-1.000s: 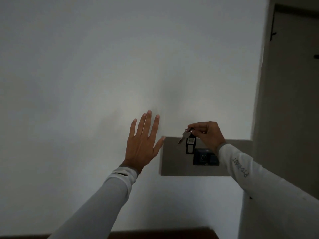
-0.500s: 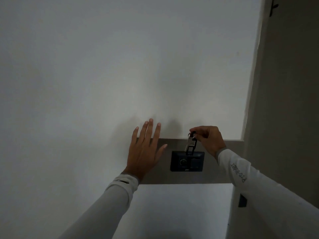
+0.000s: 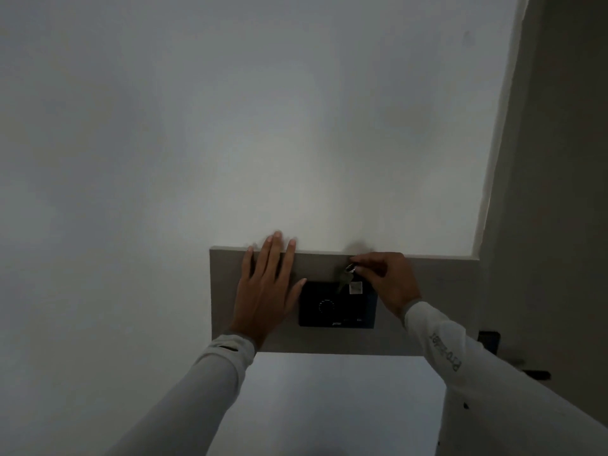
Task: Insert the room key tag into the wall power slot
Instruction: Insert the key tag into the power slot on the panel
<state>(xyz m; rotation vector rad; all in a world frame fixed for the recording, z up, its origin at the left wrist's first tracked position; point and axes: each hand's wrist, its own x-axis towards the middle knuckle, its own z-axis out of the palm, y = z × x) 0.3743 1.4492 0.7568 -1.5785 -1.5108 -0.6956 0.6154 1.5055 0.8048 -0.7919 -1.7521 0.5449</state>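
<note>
While the room is being viewed in dim light, the insertion step is judged to be in hand: the tag is being presented at the top of the switch unit but is not seen seated. Furthest left, the left hand [image 3: 266, 287] is being held flat and open, fingers spread, against the grey rectangular wall panel [image 3: 227, 291], with the thumb just beside the black rectangular wall power unit [image 3: 337, 304]; nothing is being grasped by it. On that unit a round dial is being shown, but the slot itself cannot be made out. Above its upper edge, a silver metal key [image 3: 344, 280] is hanging from a ring, and the small dark key tag with a pale label [image 3: 356, 287] is lying against the unit's top right. Furthest right, the right hand [image 3: 388, 281] is being pinched shut on the ring. Next, the tag is judged to need aligning edge-on with the slot and pressing home.
</note>
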